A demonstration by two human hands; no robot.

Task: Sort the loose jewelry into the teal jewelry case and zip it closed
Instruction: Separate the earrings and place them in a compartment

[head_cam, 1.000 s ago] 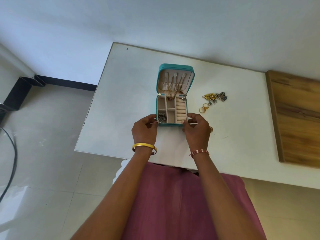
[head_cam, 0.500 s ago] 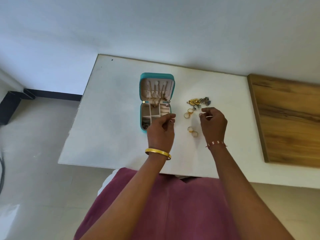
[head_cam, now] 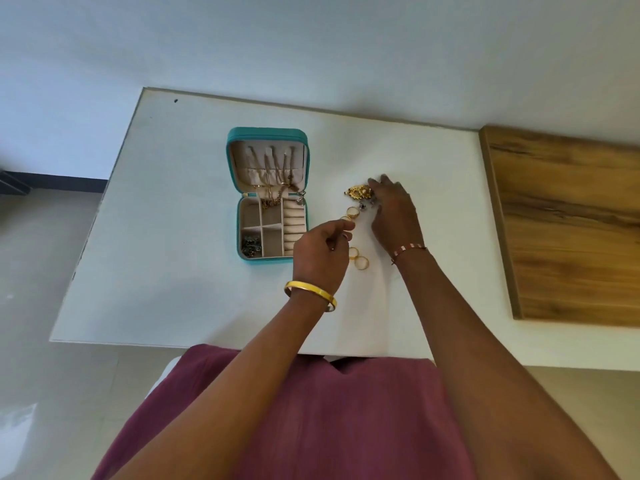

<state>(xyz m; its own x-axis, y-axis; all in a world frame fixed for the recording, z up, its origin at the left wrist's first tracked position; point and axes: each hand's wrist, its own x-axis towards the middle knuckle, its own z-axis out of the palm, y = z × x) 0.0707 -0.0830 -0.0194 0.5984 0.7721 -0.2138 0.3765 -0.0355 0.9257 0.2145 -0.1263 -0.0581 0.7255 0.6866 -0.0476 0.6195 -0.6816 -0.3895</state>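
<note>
From the head view, my left hand (head_cam: pixel 320 252) is pinching a gold ring (head_cam: pixel 347 220) beside the open teal jewelry case (head_cam: pixel 268 195). My right hand (head_cam: pixel 393 211) is reaching, fingers extended, over the gold brooch (head_cam: pixel 358 192) on the white table (head_cam: pixel 180 237).

Rings (head_cam: pixel 358 261) right of case (head_cam: pixel 242 216)

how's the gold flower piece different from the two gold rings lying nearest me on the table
The gold flower piece is broad, ornate and irregular; the two gold rings are small plain bands. The flower piece lies farther back, at the right hand; the rings lie nearer, untouched. Both are gold and lie outside the teal case.
</note>
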